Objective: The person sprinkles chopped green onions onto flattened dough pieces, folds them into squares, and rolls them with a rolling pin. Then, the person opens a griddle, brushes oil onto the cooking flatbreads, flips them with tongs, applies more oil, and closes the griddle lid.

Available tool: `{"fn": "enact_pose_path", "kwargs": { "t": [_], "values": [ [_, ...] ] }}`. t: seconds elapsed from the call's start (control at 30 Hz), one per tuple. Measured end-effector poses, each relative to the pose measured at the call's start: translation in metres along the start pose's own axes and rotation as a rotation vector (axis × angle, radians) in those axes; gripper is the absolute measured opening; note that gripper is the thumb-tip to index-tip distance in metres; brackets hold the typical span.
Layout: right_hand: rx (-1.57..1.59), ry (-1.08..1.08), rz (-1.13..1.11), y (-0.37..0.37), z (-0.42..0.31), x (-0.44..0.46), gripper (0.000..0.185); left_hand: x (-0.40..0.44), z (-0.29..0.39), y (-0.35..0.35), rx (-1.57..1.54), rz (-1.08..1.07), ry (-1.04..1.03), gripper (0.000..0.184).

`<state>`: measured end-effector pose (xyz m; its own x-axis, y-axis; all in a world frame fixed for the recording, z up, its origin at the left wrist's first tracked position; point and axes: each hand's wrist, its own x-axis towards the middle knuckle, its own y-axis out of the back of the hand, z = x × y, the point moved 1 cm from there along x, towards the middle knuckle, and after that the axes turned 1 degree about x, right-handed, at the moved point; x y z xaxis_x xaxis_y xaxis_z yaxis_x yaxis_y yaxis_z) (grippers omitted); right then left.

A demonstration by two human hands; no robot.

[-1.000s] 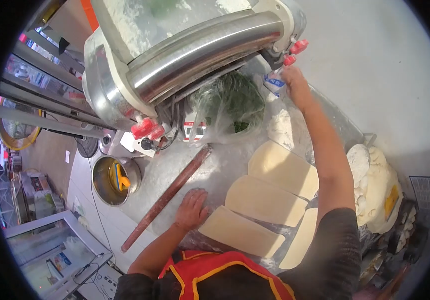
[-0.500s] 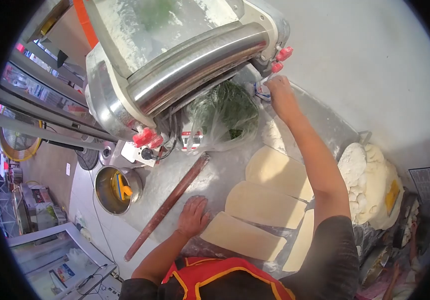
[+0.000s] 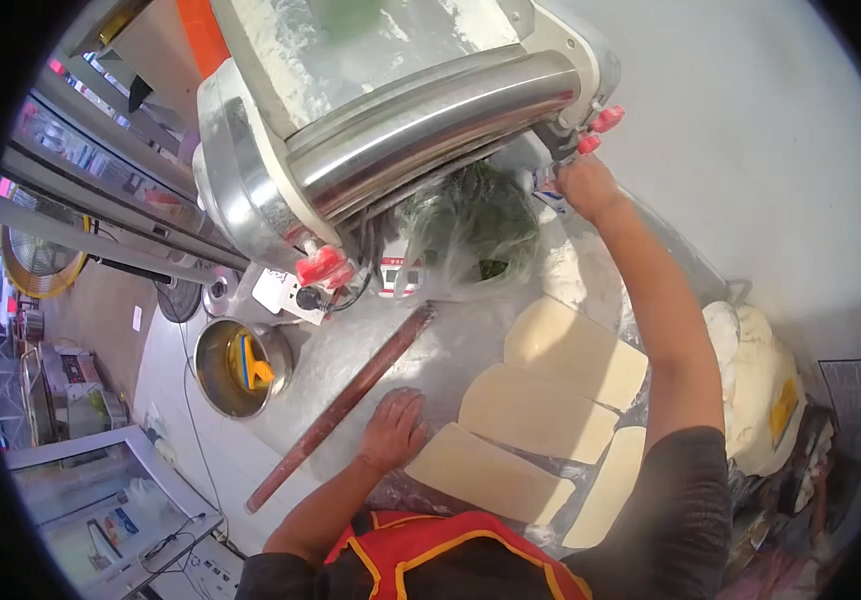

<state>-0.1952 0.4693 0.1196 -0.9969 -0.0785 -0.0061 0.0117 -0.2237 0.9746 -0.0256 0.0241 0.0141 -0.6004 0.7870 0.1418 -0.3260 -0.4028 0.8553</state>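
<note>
My left hand (image 3: 394,430) lies flat on the metal tabletop, fingers outstretched, holding nothing. It is between a floured wooden rolling pin (image 3: 351,400) and a flat dough sheet (image 3: 491,473). My right hand (image 3: 589,188) reaches below the end of the steel dough roller machine (image 3: 441,135). Its fingers are closed at a white packet with blue print (image 3: 550,197), mostly hidden by the hand. Beside the packet sits a clear plastic bag of dark green leaves (image 3: 476,225). Several dough sheets lie between my arms, partly in shadow.
Red knobs (image 3: 323,266) stick out from the machine's side. A steel pot (image 3: 213,385) holding a yellow-and-blue tool stands left of the rolling pin. A big dough mass (image 3: 756,390) sits at the right. A power socket and cable (image 3: 313,298) lie under the machine.
The camera view has shifted, so the machine and table appear further right. My right hand has moved slightly, and its fingers are now more hidden. My left hand stays flat on the table.
</note>
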Motion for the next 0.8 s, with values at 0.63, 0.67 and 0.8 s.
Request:
{"fn": "enact_pose_path", "kwargs": {
  "t": [0.63, 0.67, 0.8],
  "values": [
    [0.483, -0.477, 0.353, -0.065, 0.003, 0.026, 0.017, 0.003, 0.001, 0.002, -0.022, -0.009, 0.011, 0.045],
    [0.498, -0.501, 0.392, -0.06, 0.001, 0.025, 0.015, 0.003, 0.001, 0.002, -0.026, -0.007, 0.011, 0.045],
    [1.143, -0.792, 0.475, -0.044, -0.004, 0.016, 0.01, -0.002, -0.001, -0.002, -0.006, -0.002, -0.008, 0.045]
  ]
}}
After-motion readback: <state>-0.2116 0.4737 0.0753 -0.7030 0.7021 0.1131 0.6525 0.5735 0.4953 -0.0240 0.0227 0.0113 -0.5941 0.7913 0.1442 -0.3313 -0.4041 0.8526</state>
